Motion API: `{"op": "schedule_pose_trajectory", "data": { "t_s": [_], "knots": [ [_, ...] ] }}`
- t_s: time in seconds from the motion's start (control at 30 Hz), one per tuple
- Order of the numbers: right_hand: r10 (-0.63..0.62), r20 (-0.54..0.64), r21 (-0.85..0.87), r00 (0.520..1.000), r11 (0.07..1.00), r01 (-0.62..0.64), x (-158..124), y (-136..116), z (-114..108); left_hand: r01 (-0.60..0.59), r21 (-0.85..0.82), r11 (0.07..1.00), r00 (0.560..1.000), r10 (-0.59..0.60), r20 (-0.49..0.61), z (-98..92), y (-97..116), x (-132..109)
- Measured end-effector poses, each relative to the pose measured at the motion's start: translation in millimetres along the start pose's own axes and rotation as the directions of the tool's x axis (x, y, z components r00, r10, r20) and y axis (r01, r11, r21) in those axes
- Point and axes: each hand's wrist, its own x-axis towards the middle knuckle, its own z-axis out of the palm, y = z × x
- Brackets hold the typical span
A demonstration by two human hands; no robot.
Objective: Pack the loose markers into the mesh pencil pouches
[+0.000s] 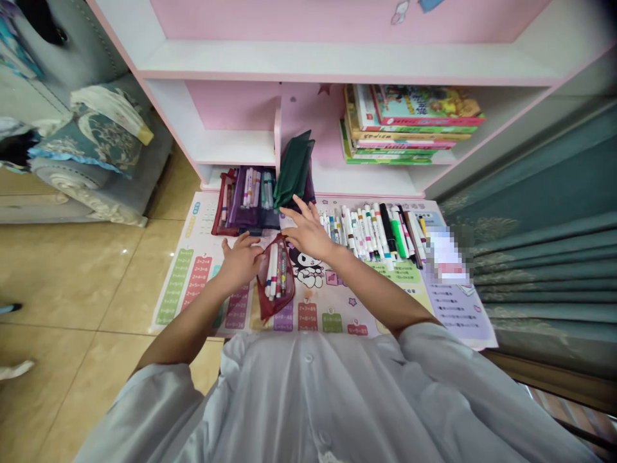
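A red mesh pouch (276, 276) with several markers in it lies on the desk mat in front of me. At its upper left edge is my left hand (241, 260), fingers apart. My right hand (308, 230) is spread just above the pouch's upper right, its fingertips near a dark green pouch (294, 168) that leans against the shelf. Left of the green pouch, purple (240, 212) and red (220, 209) pouches holding markers lie overlapped. Many loose markers (369, 231) lie in a row to the right of my right hand.
A white and pink shelf (337, 61) rises behind the desk mat (337, 308). Stacked books (409, 128) sit in its right compartment. A blurred phone-like object (448, 255) is at the mat's right, beside a teal curtain (544, 238). A sofa (87, 186) stands at left.
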Motion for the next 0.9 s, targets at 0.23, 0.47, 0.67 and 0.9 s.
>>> {"op": "schedule_pose_trajectory", "data": {
  "t_s": [0.23, 0.47, 0.67, 0.9],
  "knots": [
    [0.042, -0.016, 0.067, 0.999, 0.997, -0.041, -48.2, -8.2, -15.2, -0.026, 0.025, 0.999, 0.998, 0.025, 0.052, -8.1, 13.1, 4.5],
    [0.151, -0.116, 0.163, 0.982, 0.978, -0.131, -94.4, -5.0, -13.9, -0.086, 0.04, 0.995, 0.996, 0.084, 0.04, -2.2, 24.3, 11.6],
    [0.195, -0.174, 0.258, 0.965, 0.955, -0.146, -104.3, 12.4, -7.6, -0.106, 0.076, 0.992, 0.992, 0.11, -0.062, 1.8, 50.4, 22.2],
    [0.208, -0.201, 0.286, 0.957, 0.947, -0.145, -105.3, 17.8, -6.5, -0.227, -0.041, 0.973, 0.947, 0.211, -0.243, 22.7, 83.5, 13.9]
  ]
}}
